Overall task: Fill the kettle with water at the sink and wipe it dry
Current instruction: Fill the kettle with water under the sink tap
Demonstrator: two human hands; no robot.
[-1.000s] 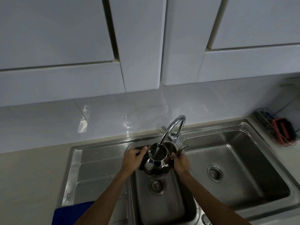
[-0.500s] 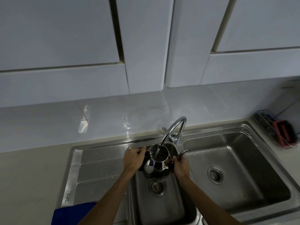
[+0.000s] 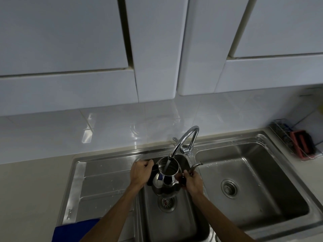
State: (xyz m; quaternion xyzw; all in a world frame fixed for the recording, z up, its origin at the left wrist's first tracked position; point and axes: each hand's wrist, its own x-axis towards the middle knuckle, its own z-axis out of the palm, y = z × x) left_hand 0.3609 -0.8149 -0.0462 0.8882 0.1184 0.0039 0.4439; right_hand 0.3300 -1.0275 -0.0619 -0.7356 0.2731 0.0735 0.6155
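Polished steel kettle — bulbous, under curved tap.

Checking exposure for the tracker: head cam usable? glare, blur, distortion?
Head view: dim, underexposed; glare patches on the wall tiles and kettle; wide-angle bending at the cabinets; both hands and faucet fairly sharp, edges soft.

blue cloth: cut by bottom edge | kettle handle: hidden under left hand
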